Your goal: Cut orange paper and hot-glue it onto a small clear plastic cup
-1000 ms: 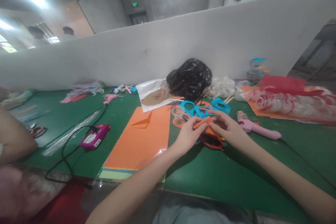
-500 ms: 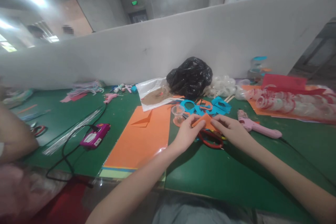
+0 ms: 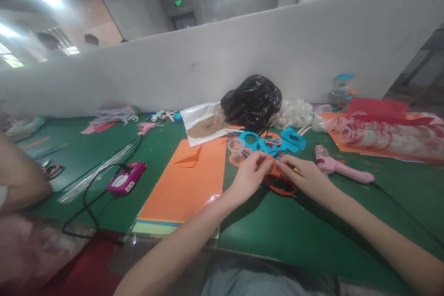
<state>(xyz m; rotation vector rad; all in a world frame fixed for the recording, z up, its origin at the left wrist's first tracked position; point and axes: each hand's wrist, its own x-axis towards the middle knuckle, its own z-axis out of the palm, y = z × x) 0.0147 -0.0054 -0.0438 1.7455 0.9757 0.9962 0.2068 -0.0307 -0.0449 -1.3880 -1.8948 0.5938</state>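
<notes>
Left hand: left hand [image 3: 247, 178], fingers curled together, pinching the left edge of a small folded orange paper piece [image 3: 269, 164].
Right hand: right hand [image 3: 305, 176], fingertips pressed on the right edge of the same piece — held between both hands, low over the green table top [image 3: 277, 226].
Under the hands: red-handled scissors [image 3: 280, 185], lying flat on the table, partly hidden by the right hand.
Clear cup: small clear plastic cup [image 3: 236, 146], upright just behind the left hand; contents cannot be told.
Clear bag: flat clear plastic bag [image 3: 204, 125] against the partition, holding brown material.
Black bag: crumpled black plastic bag [image 3: 251, 101] beside it — closed over, contents hidden.
Far jar: clear jar with a blue lid [image 3: 342, 88] at the partition, too blurred to read contents.
Cut-outs: blue paper cut-out shapes [image 3: 274, 142], scattered just beyond the hands.
Sheet: large orange paper sheet [image 3: 187, 180], left of the hands.
Glue gun: pink glue gun [image 3: 342, 171], lying to the right of the right hand.
Edge of view: another person's arm [image 3: 21, 180] at far left.
</notes>
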